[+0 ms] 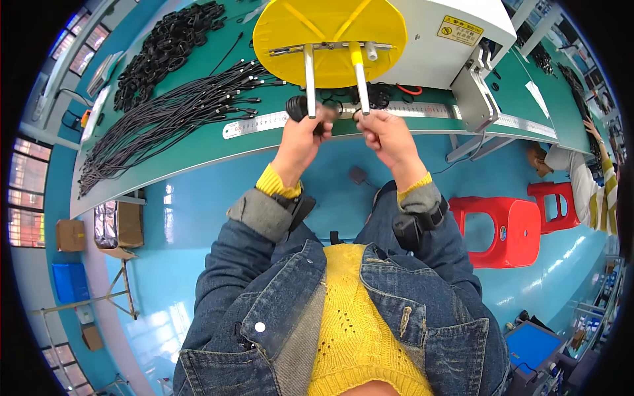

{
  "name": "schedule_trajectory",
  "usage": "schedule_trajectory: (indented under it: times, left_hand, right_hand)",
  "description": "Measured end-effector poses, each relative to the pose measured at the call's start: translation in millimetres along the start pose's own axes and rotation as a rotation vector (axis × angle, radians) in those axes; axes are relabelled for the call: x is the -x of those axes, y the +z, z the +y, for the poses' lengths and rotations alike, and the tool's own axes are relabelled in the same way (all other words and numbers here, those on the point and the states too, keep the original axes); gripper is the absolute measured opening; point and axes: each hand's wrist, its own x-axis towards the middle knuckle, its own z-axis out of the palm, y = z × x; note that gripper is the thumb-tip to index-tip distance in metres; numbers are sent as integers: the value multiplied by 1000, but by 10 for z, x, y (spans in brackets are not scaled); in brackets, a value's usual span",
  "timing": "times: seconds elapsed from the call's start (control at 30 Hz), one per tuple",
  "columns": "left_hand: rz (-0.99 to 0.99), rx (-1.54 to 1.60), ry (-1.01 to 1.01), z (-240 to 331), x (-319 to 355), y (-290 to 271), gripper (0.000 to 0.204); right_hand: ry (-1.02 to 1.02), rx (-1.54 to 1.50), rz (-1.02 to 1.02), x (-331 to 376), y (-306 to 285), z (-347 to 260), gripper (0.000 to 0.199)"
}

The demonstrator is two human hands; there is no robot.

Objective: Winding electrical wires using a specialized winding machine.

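A round yellow disc (277, 39) with two pale pegs (310, 82) sticking out toward me is mounted at the front of a white machine. Beside the left peg's tip, my left hand (302, 138) is closed around a coil of black cable (297, 107); its fingertips are smeared by motion. At the tip of the right peg (360, 79), my right hand (388, 137) is closed in a pinch. A thin dark strand shows at its fingertips, too small to name. Several loose black loops (376, 96) lie on the bench below the disc.
A steel ruler (261, 124) runs along the front edge of the green bench (158, 158). Left lie a long bundle of black cables (178, 109) and a pile of coiled cables (168, 49). The white machine (429, 53) stands right. Red stools (505, 231) and another person's hand (592, 130) are at right.
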Motion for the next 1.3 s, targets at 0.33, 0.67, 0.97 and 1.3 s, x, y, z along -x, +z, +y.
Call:
schedule_trajectory:
  times: [0.33, 0.67, 0.97, 1.3]
  left_hand:
    - [80, -274, -115, 6, 658, 257, 11]
    - [-100, -242, -233, 51, 762, 161, 15]
    - [-156, -810, -77, -35, 827, 170, 19]
    - [-162, -891, -123, -130, 920, 191, 27]
  right_hand:
    - [148, 232, -184, 304, 194, 234, 13]
    - [85, 0, -294, 690, 217, 301, 16]
    - [-220, 944, -440, 517, 274, -305, 43]
    - [-275, 859, -507, 485, 197, 155, 34]
